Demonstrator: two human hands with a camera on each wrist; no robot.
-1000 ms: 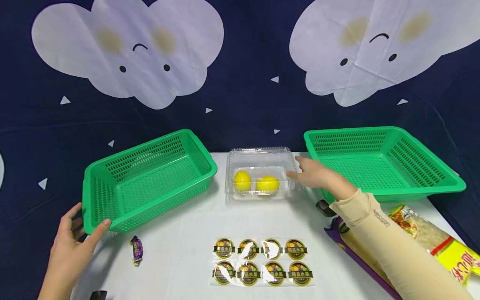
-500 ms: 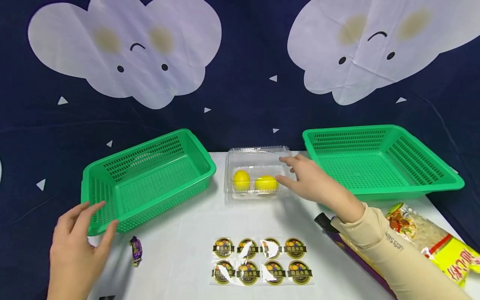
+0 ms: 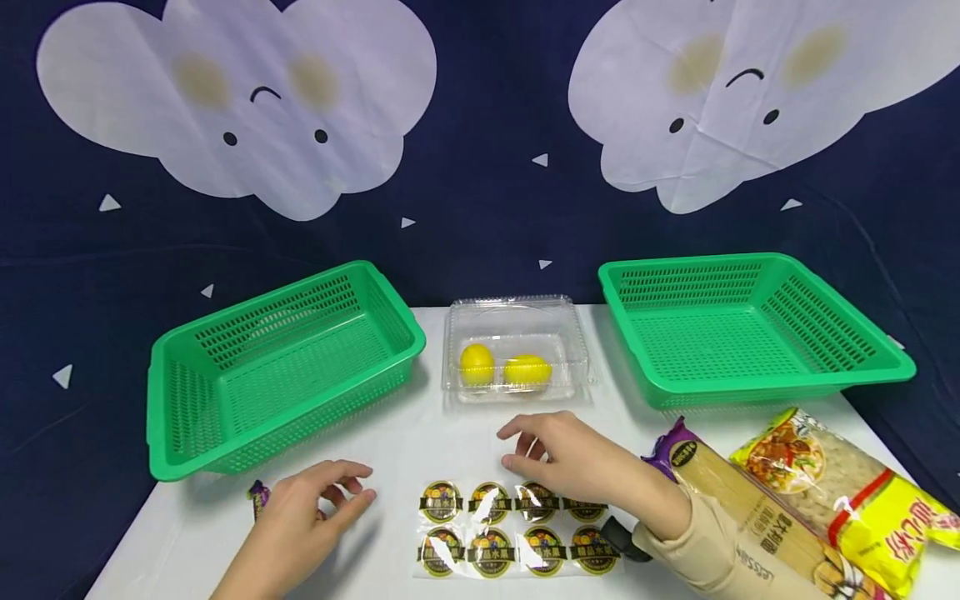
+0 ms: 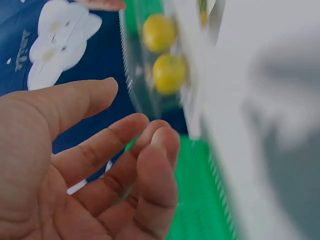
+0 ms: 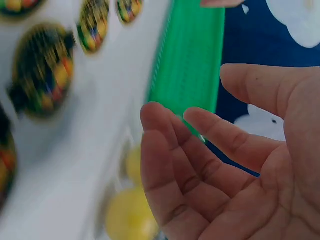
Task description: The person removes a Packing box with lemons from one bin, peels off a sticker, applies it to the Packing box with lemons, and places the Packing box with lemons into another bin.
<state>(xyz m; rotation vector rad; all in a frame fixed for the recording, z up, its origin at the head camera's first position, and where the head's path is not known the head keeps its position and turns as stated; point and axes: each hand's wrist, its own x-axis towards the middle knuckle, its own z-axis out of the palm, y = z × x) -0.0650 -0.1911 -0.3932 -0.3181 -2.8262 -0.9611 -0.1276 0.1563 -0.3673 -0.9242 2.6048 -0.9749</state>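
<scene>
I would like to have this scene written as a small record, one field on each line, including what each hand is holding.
left hand: holds nothing; beside a purple-wrapped item, partly hidden
right hand: holds nothing; near the sheet of round stickers
centre back: clear container with two yellow fruits inside
baskets: green left basket and green right basket, one on each side of the container
right front: purple-ended packet, beside a yellow-ended bag
</scene>
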